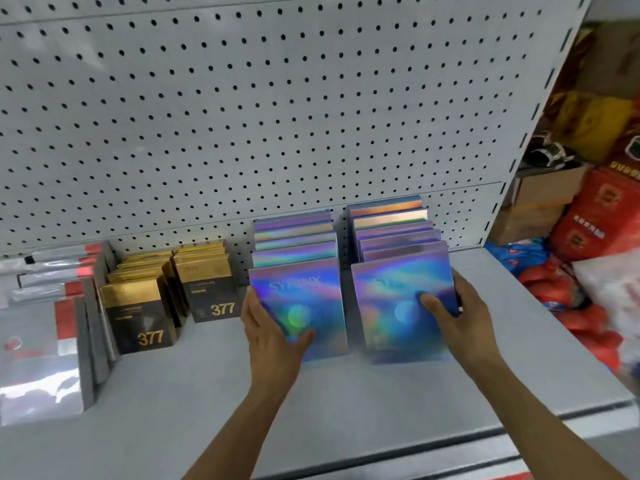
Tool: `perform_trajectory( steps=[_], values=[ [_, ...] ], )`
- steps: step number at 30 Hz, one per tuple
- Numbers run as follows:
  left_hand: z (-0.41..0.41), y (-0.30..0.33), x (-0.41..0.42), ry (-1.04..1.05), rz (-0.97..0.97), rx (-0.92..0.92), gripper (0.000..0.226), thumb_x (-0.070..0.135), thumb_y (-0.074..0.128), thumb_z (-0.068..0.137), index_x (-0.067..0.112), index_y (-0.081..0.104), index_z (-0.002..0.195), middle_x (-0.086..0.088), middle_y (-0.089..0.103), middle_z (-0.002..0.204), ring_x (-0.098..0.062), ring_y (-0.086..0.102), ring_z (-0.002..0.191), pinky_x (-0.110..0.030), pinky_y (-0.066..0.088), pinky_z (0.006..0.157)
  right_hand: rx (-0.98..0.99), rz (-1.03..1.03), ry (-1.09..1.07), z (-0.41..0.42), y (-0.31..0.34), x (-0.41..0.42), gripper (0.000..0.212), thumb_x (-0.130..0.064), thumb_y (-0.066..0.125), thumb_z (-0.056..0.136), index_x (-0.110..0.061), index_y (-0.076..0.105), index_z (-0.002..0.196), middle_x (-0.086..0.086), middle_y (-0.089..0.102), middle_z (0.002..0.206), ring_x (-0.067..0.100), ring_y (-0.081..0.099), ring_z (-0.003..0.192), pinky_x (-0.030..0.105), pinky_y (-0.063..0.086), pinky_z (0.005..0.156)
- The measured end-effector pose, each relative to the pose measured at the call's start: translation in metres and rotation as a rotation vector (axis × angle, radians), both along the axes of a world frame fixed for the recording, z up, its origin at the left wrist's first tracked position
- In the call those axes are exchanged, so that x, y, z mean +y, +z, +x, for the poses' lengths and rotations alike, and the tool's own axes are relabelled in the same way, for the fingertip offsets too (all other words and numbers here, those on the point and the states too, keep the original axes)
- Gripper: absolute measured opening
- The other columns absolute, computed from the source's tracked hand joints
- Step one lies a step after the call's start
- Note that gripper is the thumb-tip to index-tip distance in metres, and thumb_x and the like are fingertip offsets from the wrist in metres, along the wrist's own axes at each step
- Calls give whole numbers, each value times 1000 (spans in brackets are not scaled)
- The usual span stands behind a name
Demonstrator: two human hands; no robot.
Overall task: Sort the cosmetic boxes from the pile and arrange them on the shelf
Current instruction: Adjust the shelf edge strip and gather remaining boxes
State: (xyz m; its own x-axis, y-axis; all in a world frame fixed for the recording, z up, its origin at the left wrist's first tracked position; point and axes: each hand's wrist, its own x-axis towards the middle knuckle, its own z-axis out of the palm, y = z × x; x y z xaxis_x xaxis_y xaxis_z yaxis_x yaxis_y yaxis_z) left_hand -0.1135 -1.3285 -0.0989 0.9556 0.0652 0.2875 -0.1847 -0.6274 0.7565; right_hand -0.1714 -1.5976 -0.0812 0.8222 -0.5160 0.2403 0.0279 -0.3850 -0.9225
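**A:** Where are the cosmetic boxes?

**B:** Two rows of holographic boxes stand upright on the grey shelf [381, 403], filed one behind another back toward the pegboard [242, 116]. The left row [294, 237] and the right row [391, 226] stand side by side with a narrow gap between them.

**A:** And the hands?

**B:** Each holds a front box. The left hand [270, 337] grips the left front box [298, 299] at its lower left edge, thumb curled onto the face and fingers behind it. The right hand [453, 317] grips the right front box [398, 299] at its right edge, thumb pressed on the face, fingers wrapped round the side.

**A:** What stands further out?

**B:** To the left, two rows of black-and-gold boxes [145, 317] marked 377, then silver-and-red packages [38, 327] at the shelf's left end. Past the shelf's right end lie red bags [588, 216], a blue bag [516, 254] and a cardboard carton [540, 199], all somewhat blurred.
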Motion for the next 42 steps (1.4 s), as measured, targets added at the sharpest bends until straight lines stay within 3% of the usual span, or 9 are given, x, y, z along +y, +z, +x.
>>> perform_trajectory(
  steps=[4, 8, 14, 21, 27, 32, 34, 38, 42],
  values=[
    [1, -2, -8, 26, -18, 23, 125, 20, 89, 64, 11, 1, 153, -11, 14, 156, -18, 14, 142, -24, 12, 109, 69, -102, -53, 10, -6, -8, 65, -44, 65, 85, -36, 36, 143, 4, 51, 106, 15, 54, 95, 32, 49, 81],
    [1, -1, -12, 38, -7, 46, 124, 21, 88, 67, 12, -1, 153, -10, 13, 155, -22, 17, 141, -25, 15, 106, 66, -241, -146, 12, -13, 0, 63, -30, 62, 90, -26, 32, 145, 7, 45, 104, 22, 43, 99, 38, 44, 82],
    [0, 1, -12, 48, 29, 89, 124, 26, 86, 69, 17, -5, 153, -6, 12, 156, -25, 20, 140, -40, 30, 109, 86, -389, -244, 14, -16, 13, 62, -11, 66, 86, -7, 36, 140, 19, 46, 125, 34, 42, 115, 54, 47, 91],
    [-10, 3, 18, -83, 241, 89, 107, 41, 73, 81, 13, 0, 154, -8, 6, 162, -25, 3, 149, -36, 10, 119, 47, -831, -49, -1, -10, 62, 56, -18, 63, 86, -14, 43, 138, 18, 36, 147, 39, 34, 135, 55, 36, 105],
    [-44, 7, 75, -164, 410, 16, 80, 55, 53, 90, 21, 18, 153, 2, 18, 161, -15, 7, 149, -33, 10, 120, 96, -767, 255, -22, 1, 151, 52, -32, 57, 89, -19, 46, 138, 6, 44, 145, 29, 48, 127, 42, 43, 101],
    [-92, 28, 155, -66, 376, -1, 69, 66, 41, 85, 24, 47, 140, 3, 54, 139, -18, 49, 129, -35, 34, 110, 100, -646, 478, -41, 17, 243, 43, -41, 46, 96, -28, 43, 137, -6, 49, 137, 15, 51, 120, 29, 42, 97],
    [-113, 35, 197, -15, 352, 18, 69, 68, 36, 84, 25, 52, 136, 4, 59, 133, -16, 55, 123, -31, 37, 104, 58, -631, 560, -50, 21, 287, 41, -43, 44, 96, -31, 43, 136, -9, 52, 132, 13, 54, 114, 30, 47, 90],
    [-160, 40, 287, 98, 320, 47, 66, 67, 40, 84, 25, 54, 133, 3, 64, 127, -18, 62, 113, -40, 51, 97, 1, -572, 692, -76, 22, 386, 45, -47, 39, 93, -30, 46, 134, -9, 56, 125, 9, 58, 107, 19, 44, 82],
    [-210, 44, 379, 211, 304, 98, 61, 62, 50, 83, 29, 54, 133, 6, 65, 125, -14, 65, 106, -40, 55, 92, -54, -506, 782, -109, 18, 485, 38, -39, 49, 91, -33, 47, 129, -6, 62, 121, 11, 64, 100, 24, 53, 83]
  ],
)
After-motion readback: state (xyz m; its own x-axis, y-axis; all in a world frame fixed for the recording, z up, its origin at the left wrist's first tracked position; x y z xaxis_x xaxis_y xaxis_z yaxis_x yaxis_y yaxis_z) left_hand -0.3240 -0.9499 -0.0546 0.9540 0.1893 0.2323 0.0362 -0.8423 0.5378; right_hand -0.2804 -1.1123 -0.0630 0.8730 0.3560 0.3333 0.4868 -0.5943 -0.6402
